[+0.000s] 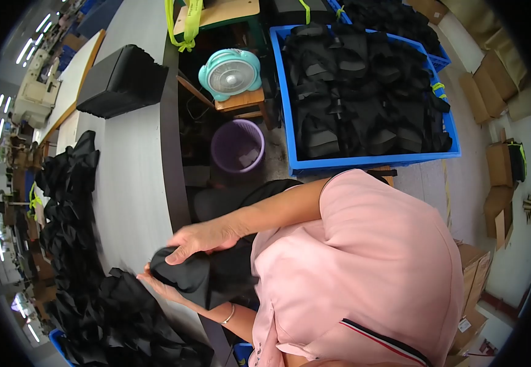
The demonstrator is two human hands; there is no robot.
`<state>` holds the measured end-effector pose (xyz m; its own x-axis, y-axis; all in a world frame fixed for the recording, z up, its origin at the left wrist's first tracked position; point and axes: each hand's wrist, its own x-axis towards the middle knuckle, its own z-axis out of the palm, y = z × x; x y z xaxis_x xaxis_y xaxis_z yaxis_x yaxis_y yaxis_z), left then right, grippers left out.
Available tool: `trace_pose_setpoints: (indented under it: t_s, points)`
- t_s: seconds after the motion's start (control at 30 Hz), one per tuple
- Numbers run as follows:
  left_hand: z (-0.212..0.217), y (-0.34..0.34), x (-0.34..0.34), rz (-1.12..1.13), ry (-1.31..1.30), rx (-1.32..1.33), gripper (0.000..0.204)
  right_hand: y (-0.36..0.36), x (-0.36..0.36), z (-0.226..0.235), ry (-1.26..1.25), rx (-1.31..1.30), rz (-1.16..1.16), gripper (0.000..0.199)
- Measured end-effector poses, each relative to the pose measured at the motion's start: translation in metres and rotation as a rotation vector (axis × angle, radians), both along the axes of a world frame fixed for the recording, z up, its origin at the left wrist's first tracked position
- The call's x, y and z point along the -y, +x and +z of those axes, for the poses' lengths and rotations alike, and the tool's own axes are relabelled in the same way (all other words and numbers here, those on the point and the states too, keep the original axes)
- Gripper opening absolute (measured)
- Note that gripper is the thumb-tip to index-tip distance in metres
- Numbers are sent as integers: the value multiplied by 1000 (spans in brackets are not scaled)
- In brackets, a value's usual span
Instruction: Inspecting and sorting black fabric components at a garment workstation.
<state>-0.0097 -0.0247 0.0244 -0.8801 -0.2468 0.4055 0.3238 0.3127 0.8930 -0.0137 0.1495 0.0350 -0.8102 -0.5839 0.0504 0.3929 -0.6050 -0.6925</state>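
Pink shirt cloth (369, 244) fills the foreground. The right hand (207, 235) presses its thumb onto a black cloth piece (189, 278), seeming to pinch it against curled, blurred fingers; the left hand (161, 289) passes beneath, fingertips showing past the edge, and whether they grip I cannot tell. The piece hangs at the near edge of the grey surface (128, 177). Turning or shaping it appears the step in hand; the next move probably calls for a firm right pinch while the left fingers guide the edge. Along the surface's far side lies a black heap (112, 315); just beside its near edge stands a purple basket (222, 137).
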Motion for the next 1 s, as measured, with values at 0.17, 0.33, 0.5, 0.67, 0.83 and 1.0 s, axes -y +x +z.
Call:
trace_pose_setpoints:
  t_s: [0.17,0.33,0.5,0.67,0.83,1.0]
  points:
    - [-39,27,15,-622,109,277,57,-25,-23,8,543,-556,-518,35]
    - [-38,39,-13,-368,805,490,45,5,57,-38,850,-248,-529,37]
    - [16,48,-55,-826,818,508,61,-4,107,-152,555,-650,-498,24]
    - [7,-25,-50,-369,948,392,69,3,34,-137,755,-817,-382,20]
    - [-26,-26,1,-84,877,343,72,-12,2,-52,881,-397,-467,16]
    - [5,-2,-11,-242,451,293,63,-20,34,-16,935,-798,-539,17]
